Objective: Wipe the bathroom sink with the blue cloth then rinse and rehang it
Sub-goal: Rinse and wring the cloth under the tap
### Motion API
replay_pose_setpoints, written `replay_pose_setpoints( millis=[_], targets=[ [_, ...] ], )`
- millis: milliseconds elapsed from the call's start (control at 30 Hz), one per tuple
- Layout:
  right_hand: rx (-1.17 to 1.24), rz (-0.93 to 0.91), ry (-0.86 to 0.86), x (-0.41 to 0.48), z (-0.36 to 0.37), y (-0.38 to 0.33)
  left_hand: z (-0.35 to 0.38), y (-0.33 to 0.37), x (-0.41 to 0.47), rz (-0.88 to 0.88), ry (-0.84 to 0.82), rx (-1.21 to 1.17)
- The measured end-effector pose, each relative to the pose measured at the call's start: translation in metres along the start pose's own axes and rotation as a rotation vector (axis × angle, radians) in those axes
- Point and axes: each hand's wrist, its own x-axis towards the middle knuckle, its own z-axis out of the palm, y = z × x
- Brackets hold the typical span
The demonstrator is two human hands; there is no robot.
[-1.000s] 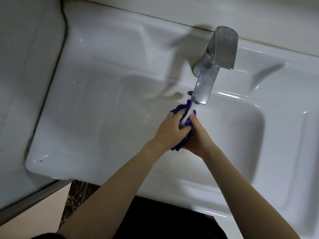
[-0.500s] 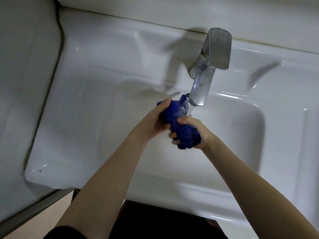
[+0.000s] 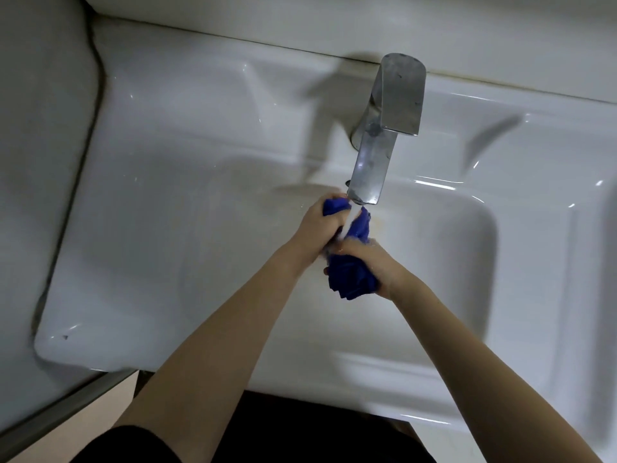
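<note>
Your cloth (image 3: 350,279) is deep blue, soaked and bunched into a creased, rope-like wad. No flat face shows, only folds and ridges.

Long axis runs far-to-near, leaning a little to your right at the near end. The far end points up at the tap spout. The near end is the thick part and sticks out loose below your right hand.

Location: over the middle of the basin, just under the spout, held clear of the basin floor.

Your left hand (image 3: 319,227) grips the far end, fingers curled tight round it, a blue tuft poking out past the knuckles. Your right hand (image 3: 370,260) grips the middle, fingers wrapped over the top and pressed together, back of the hand up. The two hands touch each other on the cloth.

The water (image 3: 347,223) falls as a thin white stream from the spout and lands where your hands meet, between two blue folds. Your right hand's knuckles look wet.

The tap (image 3: 379,162) is dull metal, spotted, angled down toward you, with its flat lever on top.

The sink (image 3: 160,235) is glossy white with a rectangular basin and a small dark mark on the near left corner of the rim. A grey wall (image 3: 36,128) stands on your left, with a dark seam between it and the sink.
</note>
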Motion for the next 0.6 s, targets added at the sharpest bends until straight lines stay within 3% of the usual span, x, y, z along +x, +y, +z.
replay_pose_setpoints(
  millis=[167, 333, 467, 600],
  targets=[
    [-0.231, -0.072, 0.140, 0.016, 0.023, -0.014, -0.024, 0.001, -0.009, 0.134, 0.089, -0.158],
    [-0.820, 0.079, 0.173, 0.035, 0.040, -0.021, -0.020, 0.011, -0.008, 0.158, 0.149, 0.039],
    [-0.994, -0.012, 0.324, 0.024, 0.035, -0.012, 0.005, 0.009, -0.006, 0.050, 0.308, 0.012],
    [-1.064, -0.124, 0.527, 0.025, 0.029, 0.009, 0.021, -0.001, 0.012, 0.017, 0.427, 0.200]
  ],
)
